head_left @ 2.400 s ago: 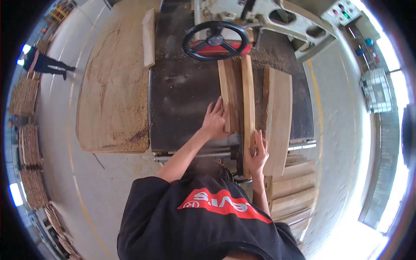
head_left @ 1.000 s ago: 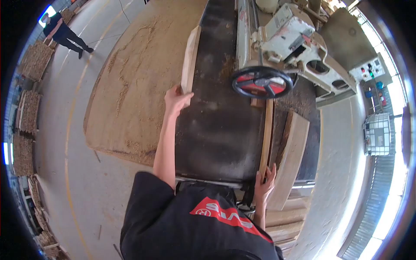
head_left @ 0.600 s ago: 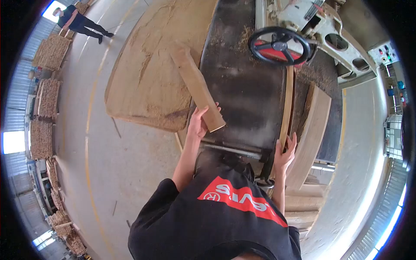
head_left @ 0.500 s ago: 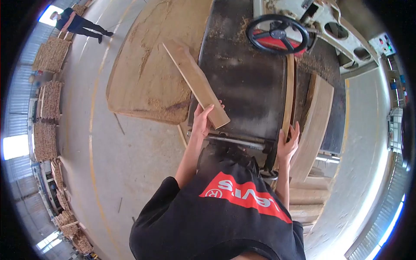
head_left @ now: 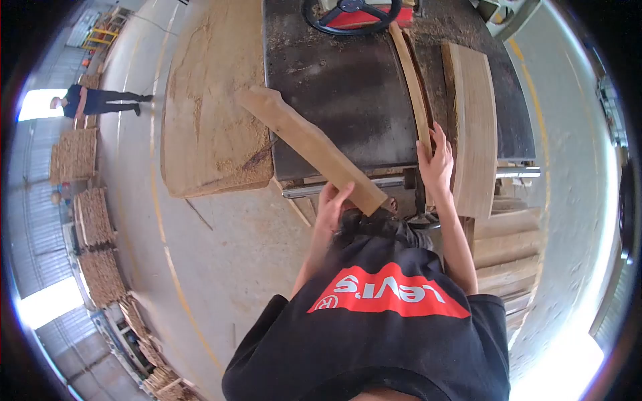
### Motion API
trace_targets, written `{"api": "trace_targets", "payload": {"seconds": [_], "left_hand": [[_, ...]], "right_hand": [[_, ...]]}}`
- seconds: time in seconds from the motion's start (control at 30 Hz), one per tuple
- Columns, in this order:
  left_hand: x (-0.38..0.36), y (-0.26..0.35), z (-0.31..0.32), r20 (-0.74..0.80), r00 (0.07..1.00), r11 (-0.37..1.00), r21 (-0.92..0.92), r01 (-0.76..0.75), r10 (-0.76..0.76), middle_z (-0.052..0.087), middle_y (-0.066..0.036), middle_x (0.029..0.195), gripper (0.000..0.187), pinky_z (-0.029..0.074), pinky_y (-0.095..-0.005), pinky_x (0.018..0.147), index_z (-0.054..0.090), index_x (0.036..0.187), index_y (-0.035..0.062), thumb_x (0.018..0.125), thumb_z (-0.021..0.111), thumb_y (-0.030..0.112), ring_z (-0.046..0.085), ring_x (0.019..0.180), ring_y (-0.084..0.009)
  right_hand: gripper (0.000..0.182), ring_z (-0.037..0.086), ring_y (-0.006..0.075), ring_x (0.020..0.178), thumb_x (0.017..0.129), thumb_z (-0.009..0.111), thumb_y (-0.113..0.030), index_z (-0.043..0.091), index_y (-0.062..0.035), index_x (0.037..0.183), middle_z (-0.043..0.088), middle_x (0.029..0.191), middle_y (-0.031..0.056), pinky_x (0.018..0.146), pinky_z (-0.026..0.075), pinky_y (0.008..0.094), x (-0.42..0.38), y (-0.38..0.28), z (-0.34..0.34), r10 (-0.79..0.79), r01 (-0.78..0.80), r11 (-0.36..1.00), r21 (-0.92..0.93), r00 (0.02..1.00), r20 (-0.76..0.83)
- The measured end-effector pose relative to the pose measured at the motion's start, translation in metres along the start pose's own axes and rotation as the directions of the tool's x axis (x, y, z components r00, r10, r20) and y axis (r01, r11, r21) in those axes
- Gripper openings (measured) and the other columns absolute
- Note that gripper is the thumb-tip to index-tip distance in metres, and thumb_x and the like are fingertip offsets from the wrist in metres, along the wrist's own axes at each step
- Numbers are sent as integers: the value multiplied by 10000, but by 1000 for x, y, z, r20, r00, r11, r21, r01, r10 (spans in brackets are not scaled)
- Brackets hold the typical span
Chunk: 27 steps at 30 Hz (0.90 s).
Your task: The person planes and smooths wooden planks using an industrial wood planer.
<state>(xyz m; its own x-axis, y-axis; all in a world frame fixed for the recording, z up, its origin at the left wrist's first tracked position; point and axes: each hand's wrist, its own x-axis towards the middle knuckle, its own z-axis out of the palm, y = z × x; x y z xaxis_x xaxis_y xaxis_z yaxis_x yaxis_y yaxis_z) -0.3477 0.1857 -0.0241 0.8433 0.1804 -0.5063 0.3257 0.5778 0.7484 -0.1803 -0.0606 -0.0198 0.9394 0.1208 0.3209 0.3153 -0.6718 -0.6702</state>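
My left hand [head_left: 332,206] is closed around the near end of a wooden board [head_left: 314,146], thumb on top. The board has one wavy edge and slants up and left over the dark machine table [head_left: 334,100]. My right hand [head_left: 437,166] is at the near end of a narrow wooden strip [head_left: 410,80], thumb on its left side and fingers to its right. This strip lies on the machine table and runs away beneath the black handwheel [head_left: 351,10]. How firmly the right fingers grip is partly hidden.
Right of the strip lies a wide plank [head_left: 475,120], with more stacked boards [head_left: 506,250] below it. A sawdust-covered wooden panel [head_left: 207,100] adjoins the table's left side. A person [head_left: 100,101] stands far left near wood stacks [head_left: 73,155]. A metal roller [head_left: 348,185] edges the table.
My view has shifted, with the machine now higher in the picture. The board in my left hand has swung flatter and nearer my body. My right hand remains at the strip.
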Motion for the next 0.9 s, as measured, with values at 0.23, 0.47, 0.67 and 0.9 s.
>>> {"api": "trace_targets", "payload": {"seconds": [0.23,0.47,0.67,0.9], "left_hand": [[-16,-36,5,-1,999,974,221,-38,39,742,-75,1195,422,579,-333,874,636,1324,17,960,798,155,714,1084,-180],[-24,-15,17,-50,949,717,668,-201,312,767,-97,1059,387,581,-324,841,684,1222,-34,870,808,66,731,958,-156],[-15,-12,37,97,854,459,810,-366,511,732,-154,1140,533,590,-362,827,674,1286,-43,794,827,93,742,951,-229],[-12,-18,60,228,774,-70,970,-232,591,579,-273,1372,844,510,-507,978,574,1476,-4,756,886,307,596,1204,-434]], "right_hand": [[516,633,422,1177,1006,695,-199,536,-8,1457,704,1261,217,1007,522,516,-2,0,-1,8,-8,1000,-22,1000,-27],[460,643,436,1099,977,720,-167,590,3,1385,707,1209,224,965,531,507,-1,-1,0,-18,18,1000,15,998,-52],[473,643,446,1102,959,730,-150,581,-7,1385,714,1168,231,957,538,516,-3,3,2,-25,27,999,32,997,-75],[460,637,451,1133,982,710,-166,582,10,1387,715,1197,237,976,530,527,-3,1,2,-7,8,1000,20,999,-53]]}}
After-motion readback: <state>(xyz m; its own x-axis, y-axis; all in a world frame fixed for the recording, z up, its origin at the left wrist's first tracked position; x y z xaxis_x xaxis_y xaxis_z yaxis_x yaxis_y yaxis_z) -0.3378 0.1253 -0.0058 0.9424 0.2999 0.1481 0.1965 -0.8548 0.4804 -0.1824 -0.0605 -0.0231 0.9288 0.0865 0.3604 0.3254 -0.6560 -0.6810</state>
